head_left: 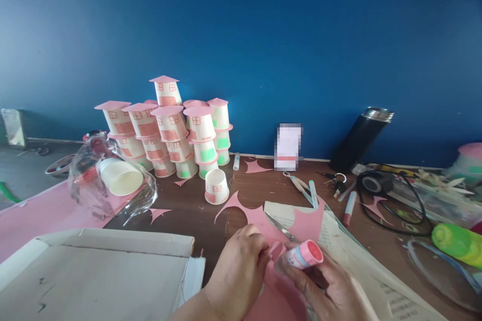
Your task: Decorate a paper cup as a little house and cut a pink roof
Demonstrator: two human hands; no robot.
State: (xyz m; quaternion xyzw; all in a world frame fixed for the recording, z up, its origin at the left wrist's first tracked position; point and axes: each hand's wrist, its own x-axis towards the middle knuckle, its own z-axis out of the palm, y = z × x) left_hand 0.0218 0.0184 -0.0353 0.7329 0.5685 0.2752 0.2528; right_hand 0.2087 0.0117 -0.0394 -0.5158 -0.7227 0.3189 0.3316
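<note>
My right hand [320,281] grips a glue stick [304,255] with a white patterned label and a pink end that faces up to the right. Close beside it, my left hand [241,266] is closed in a pinch on a small pink piece [276,250]. Whether that piece is the stick's cap or paper, I cannot tell. Cut pink paper [278,296] lies beneath both hands. Just beyond them rest scissors [280,225], partly over the paper. A single paper cup [217,187] with a drawn window stands upside down on the brown table [211,220].
Stacked paper cups [169,125] with pink paper roofs stand at the back left. A plastic bag [86,175] with cups lies left, behind a cardboard box [113,271]. At right are a black flask [359,140], keys [338,188], a marker [349,208], newspaper [350,261] and a coiled cable [395,228].
</note>
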